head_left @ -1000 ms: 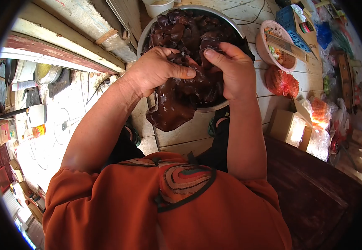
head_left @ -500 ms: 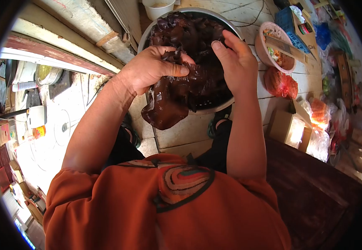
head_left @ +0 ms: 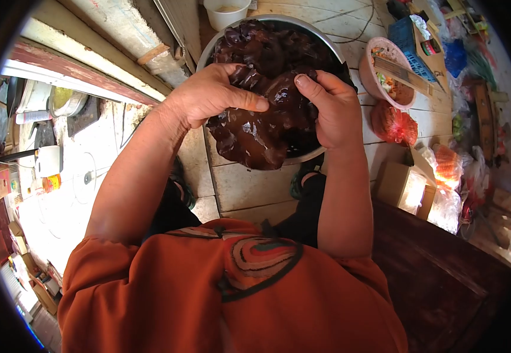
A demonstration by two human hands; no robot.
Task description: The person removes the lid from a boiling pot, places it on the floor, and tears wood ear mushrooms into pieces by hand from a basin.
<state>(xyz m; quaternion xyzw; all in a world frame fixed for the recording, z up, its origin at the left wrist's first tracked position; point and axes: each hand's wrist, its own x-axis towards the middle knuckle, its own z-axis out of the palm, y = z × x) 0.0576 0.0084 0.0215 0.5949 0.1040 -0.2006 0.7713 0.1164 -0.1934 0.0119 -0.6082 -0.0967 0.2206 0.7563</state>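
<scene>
From my end, the dark-brown piece of wood ear fungus (head_left: pixel 249 138) looks soft, rubbery and fairly light, and its wet shine suggests it would slip; I'd pinch the thicker folds, as the thin, ruffled edges might tear. My left hand (head_left: pixel 203 97) is partly closed, thumb laid over the piece at its upper left, fingers tucked out of sight. My right hand (head_left: pixel 337 109) is loosely curled at the right edge, thumb and fingers slightly parted; how firmly it grips, I can't tell. The broad, glossy, lobed sheet hangs over the near side of the metal basin (head_left: pixel 309 155), with a heap of wood ear fungus (head_left: pixel 252 41) behind.
</scene>
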